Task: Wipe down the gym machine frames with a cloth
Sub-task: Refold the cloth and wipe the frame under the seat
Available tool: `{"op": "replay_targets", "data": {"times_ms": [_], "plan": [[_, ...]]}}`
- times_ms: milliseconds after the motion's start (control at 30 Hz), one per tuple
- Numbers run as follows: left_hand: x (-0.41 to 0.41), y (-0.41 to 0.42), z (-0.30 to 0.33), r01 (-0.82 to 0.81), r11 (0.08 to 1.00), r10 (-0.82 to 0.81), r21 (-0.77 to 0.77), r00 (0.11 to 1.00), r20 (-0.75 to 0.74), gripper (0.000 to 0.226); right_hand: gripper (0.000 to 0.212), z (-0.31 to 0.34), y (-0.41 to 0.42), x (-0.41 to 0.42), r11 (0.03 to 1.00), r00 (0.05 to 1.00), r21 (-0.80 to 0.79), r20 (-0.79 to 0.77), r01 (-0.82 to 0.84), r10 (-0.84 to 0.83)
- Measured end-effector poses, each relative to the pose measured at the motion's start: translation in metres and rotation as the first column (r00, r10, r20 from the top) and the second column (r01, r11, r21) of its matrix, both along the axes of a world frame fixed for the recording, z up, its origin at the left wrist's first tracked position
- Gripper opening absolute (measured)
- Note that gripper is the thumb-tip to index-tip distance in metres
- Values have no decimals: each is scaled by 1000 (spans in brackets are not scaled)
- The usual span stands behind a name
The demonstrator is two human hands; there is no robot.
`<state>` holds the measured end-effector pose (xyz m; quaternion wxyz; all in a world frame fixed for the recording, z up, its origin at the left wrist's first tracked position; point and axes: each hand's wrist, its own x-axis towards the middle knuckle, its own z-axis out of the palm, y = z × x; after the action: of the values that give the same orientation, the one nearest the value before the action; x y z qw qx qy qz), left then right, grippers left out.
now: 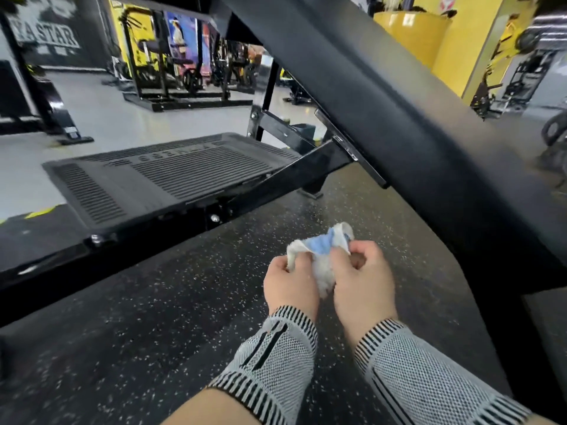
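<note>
- We have the cloth (320, 256) bunched between our hands, low and near, above the speckled floor (184, 302).
- Our left hand (290, 282) grips its left end with curled fingers; our right hand (363, 279) pinches the right end, knuckles up, both wrists close together.
- A balled cloth would likely smear rather than wipe, or slip from our grip and drop.
- Farther off, the slanted black frame (383, 96) on the right and ribbed footplate (153, 176) on the left are untouched.
</note>
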<state>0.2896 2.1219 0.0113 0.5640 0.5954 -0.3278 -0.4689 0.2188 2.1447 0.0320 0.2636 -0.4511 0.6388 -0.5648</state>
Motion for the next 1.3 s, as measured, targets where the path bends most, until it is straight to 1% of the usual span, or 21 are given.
{"op": "replay_targets", "data": {"times_ms": [100,267,333,433,500,533,600,633,667,733,800,833,900,967,1033,1067,1133,1167,1200,1267,1300], "plan": [[20,-25,17,-12,999,13,-37,999,38,7,10,18,-20,23,996,1000,-83,-11,14,-15],[48,-73,41,-7,992,26,-129,989,146,8,10,49,-65,50,990,999,-139,-50,6,-13],[53,-89,51,11,987,22,-160,979,204,8,9,59,-82,51,989,994,-139,-94,43,-56],[56,-104,63,0,985,40,-170,972,233,8,6,73,-97,48,987,972,-105,-189,121,-139],[50,-110,69,131,975,-88,-179,970,229,9,12,82,-103,43,985,942,-48,-288,164,-171],[46,-112,73,221,956,-180,-196,962,207,15,18,86,-106,40,986,935,-17,-316,167,-164],[37,-117,87,376,909,-343,-180,920,188,24,26,94,-110,35,989,937,38,-327,142,-122],[32,-123,93,415,894,-384,-167,904,189,20,30,97,-111,32,989,935,59,-337,137,-109],[27,-130,99,419,894,-389,-159,901,190,16,35,97,-112,30,988,929,73,-356,135,-101],[18,-145,101,368,915,-333,-163,920,207,14,42,93,-112,25,989,908,88,-411,121,-75],[15,-152,99,316,934,-279,-168,937,212,6,45,83,-109,23,995,892,69,-452,71,-32],[15,-153,97,309,935,-274,-175,941,197,3,46,80,-108,23,998,882,45,-471,47,-20],[18,-153,93,322,932,-307,-169,946,108,6,46,71,-110,22,1000,853,-19,-521,5,-14],[19,-155,91,377,912,-380,-161,925,13,10,45,68,-111,19,998,832,-57,-554,-16,-18],[28,-155,91,414,897,-427,-153,901,-69,12,47,67,-112,22,997,837,-56,-547,-53,14],[31,-156,92,424,895,-443,-141,882,-158,13,49,67,-110,24,996,841,-47,-540,-76,39],[37,-154,96,454,885,-458,-104,809,-367,12,55,66,-107,28,990,820,-3,-561,-141,116],[39,-155,96,455,886,-450,-92,792,-412,14,60,64,-107,31,984,792,25,-590,-176,157],[41,-156,95,447,891,-436,-85,785,-440,19,64,60,-108,33,979,760,53,-622,-196,186],[45,-161,92,416,907,-404,-58,827,-392,14,71,55,-116,33,975,710,94,-672,-201,211],[49,-161,90,402,914,-395,-49,857,-330,15,72,52,-120,33,975,691,99,-691,-201,213]]}}
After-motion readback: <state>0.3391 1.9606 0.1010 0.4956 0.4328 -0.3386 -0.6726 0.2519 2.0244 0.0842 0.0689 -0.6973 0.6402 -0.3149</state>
